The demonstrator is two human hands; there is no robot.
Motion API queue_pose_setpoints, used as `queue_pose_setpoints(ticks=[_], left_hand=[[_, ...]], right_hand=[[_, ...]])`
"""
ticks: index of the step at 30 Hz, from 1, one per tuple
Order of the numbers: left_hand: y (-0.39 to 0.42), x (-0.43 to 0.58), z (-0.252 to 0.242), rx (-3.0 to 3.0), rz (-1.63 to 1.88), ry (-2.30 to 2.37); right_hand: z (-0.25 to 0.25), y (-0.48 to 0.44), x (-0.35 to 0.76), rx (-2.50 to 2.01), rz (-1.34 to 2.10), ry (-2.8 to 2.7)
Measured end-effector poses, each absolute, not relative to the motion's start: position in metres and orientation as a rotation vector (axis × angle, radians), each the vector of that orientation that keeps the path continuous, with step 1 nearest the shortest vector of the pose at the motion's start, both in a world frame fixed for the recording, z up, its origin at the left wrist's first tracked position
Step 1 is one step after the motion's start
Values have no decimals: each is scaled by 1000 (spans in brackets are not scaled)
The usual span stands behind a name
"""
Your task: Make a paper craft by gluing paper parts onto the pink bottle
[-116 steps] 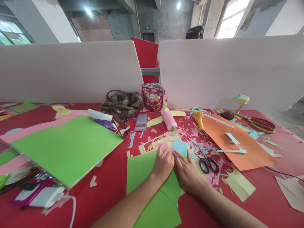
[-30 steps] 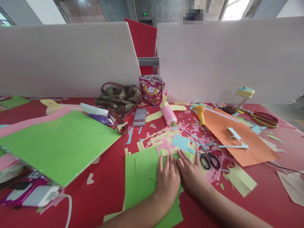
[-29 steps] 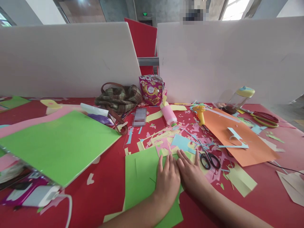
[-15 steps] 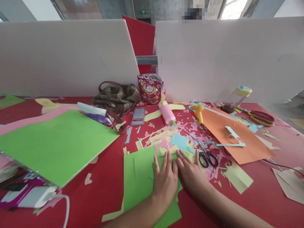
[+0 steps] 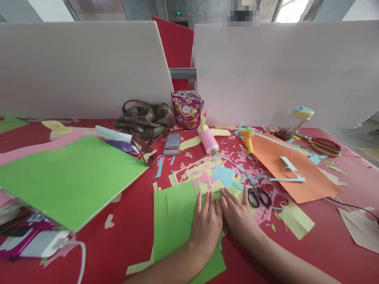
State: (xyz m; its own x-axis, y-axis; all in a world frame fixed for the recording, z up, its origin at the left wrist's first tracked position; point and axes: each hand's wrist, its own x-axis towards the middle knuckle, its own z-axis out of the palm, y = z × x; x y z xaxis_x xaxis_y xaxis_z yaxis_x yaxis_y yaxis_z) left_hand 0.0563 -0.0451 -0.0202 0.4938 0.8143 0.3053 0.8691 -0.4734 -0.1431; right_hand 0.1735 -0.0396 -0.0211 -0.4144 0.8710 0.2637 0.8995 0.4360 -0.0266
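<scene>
My left hand [image 5: 207,223] lies flat on a green paper sheet [image 5: 174,221] on the red table, fingers stretched forward and pressed down. Right beside it, my right hand [image 5: 238,215] also rests flat on the sheet's right edge, fingers spread. Both hands touch each other at the middle. Black scissors [image 5: 258,194] lie just right of my right hand among paper scraps. A light blue paper piece [image 5: 224,174] sits just beyond my fingertips.
A large green sheet [image 5: 65,173] lies at left; an orange sheet [image 5: 291,169] at right. A yellow glue gun [image 5: 247,140], pink bottle [image 5: 208,141], snack bag [image 5: 186,109], plaid bag [image 5: 145,120] and red-handled scissors [image 5: 324,145] stand further back. White partitions [image 5: 83,67] close the far side.
Earlier my left hand was curled at the sheet's top. It has flattened out and both hands slid slightly toward me along the green paper, pressing it down.
</scene>
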Motion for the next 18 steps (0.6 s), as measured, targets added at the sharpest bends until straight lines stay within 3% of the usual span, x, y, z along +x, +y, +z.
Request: queue_pose_setpoints(ticks=[18], left_hand=[[-46, 52, -14, -2484, -280, -1461]], right_hand=[[-15, -34, 171, -1595, -226, -2517]])
